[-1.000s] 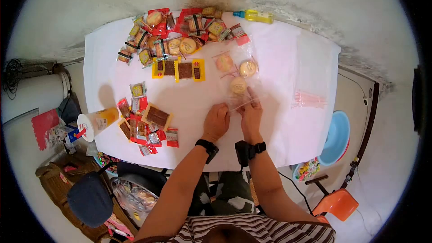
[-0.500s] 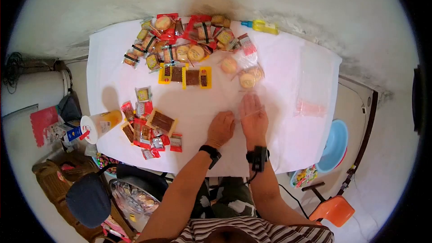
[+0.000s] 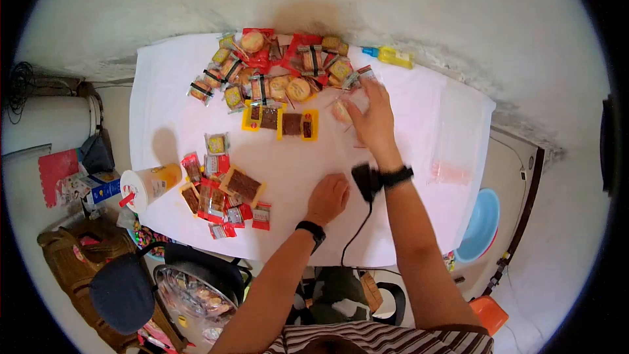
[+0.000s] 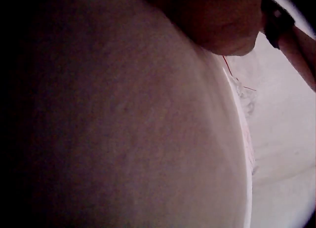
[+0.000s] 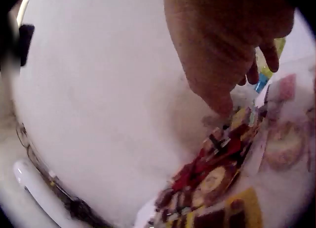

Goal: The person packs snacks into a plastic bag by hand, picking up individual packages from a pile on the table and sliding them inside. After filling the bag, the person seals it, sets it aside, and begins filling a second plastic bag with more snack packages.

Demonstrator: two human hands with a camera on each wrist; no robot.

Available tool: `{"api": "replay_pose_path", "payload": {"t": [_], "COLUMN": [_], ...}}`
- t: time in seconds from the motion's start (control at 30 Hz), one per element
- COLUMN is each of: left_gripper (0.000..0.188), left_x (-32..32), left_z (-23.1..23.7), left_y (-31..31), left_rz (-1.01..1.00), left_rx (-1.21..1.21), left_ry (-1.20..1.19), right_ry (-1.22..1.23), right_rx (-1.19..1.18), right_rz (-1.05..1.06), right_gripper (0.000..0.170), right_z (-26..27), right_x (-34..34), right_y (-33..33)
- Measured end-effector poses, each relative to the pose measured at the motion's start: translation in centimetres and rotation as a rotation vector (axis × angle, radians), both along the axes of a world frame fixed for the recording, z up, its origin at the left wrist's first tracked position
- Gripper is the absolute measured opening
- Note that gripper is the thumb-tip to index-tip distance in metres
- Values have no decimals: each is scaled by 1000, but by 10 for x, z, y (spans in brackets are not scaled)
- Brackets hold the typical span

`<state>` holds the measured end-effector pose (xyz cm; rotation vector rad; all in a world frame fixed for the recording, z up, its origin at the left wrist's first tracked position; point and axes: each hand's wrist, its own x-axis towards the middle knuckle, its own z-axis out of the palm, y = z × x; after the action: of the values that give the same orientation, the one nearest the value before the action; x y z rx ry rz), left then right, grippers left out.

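In the head view my right hand (image 3: 375,118) reaches over a clear plastic bag, thumb and fingers apart. Its fingertips are right at a small red-and-white snack packet (image 3: 365,76). A pale round cookie (image 3: 341,111) in clear wrapping shows beside the thumb, and the hand hides much of the bag. The right wrist view has the same hand (image 5: 227,45) with fingers pointing down, near a wrapped cookie (image 5: 284,146). My left hand (image 3: 329,196) rests on the white tablecloth, fingers loosely curled and holding nothing; the left wrist view shows only a dark part of a hand.
Wrapped cookies and snacks (image 3: 298,89) are heaped along the far edge, with yellow-ended brown bars (image 3: 292,124) in front. Another small pile (image 3: 244,185) lies left, beside a lidded drink cup (image 3: 152,183). A yellow bottle (image 3: 395,58) and flat clear bags (image 3: 452,131) lie right.
My right hand has left the near end of the clear bag and moved forward over it to the red-and-white packet. The left hand stays near the table's front. The head view has shifted slightly.
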<state>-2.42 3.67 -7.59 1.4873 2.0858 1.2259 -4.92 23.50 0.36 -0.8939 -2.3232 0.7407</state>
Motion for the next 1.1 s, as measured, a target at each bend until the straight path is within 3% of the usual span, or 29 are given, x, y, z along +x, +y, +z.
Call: {"api": "replay_pose_path", "payload": {"t": [0.07, 0.13, 0.27, 0.33, 0.37, 0.43, 0.47, 0.53, 0.57, 0.63, 0.77, 0.83, 0.97, 1.03, 1.1], "left_gripper": [15, 14, 13, 13, 13, 13, 12, 13, 13, 13, 12, 12, 13, 15, 17], "left_x": [2, 1, 1, -1, -1, -1, -1, -1, -1, 0, 0, 1, 0, 2, 4], "left_z": [-3, 0, -3, 0, 2, 3, 3, 3, 3, 3, 2, 1, 2, -2, -3], "left_y": [0, 1, 3, 3, 3, 3, 3, 2, 2, 1, 2, 2, 2, 0, -2], "left_rz": [11, 11, 10, 2, -6, -9, -15, -12, -10, -8, -21, -9, -8, -13, -17], "left_rx": [-13, -16, 0, -7, -18, -21, -27, -22, -17, -22, -41, -42, -24, -38, -55], "left_ry": [15, 18, 60, 82, 105, 104, 104, 99, 94, 107, 123, 134, 126, 70, 15], "right_ry": [-22, -329, -364, -202, -203, -148, -148, -165, -163, -378, -300, -271, -204, -17, -57], "right_rx": [80, 82, -11, -107, -105, -241, -241, -94, -99, 5, 134, -139, -299, -451, -492], "right_rz": [10, 43, 93, 359, 359, 143, 144, -46, -45, -56, -49, -117, -152, -160, -117], "right_gripper": [48, 52, 45, 32, 32, 21, 21, 19, 19, 21, 25, 28, 34, 34, 35], "right_z": [-6, -15, -17, -34, -38, -37, -39, -40, -42, -25, -45, -46, -42, -53, -53], "right_x": [-27, -42, -36, -24, -22, -22, -24, -33, -35, -45, -51, -53, -49, -48, -40], "right_y": [19, 29, 19, 19, 22, 25, 30, 42, 43, 38, 37, 36, 33, 36, 42]}}
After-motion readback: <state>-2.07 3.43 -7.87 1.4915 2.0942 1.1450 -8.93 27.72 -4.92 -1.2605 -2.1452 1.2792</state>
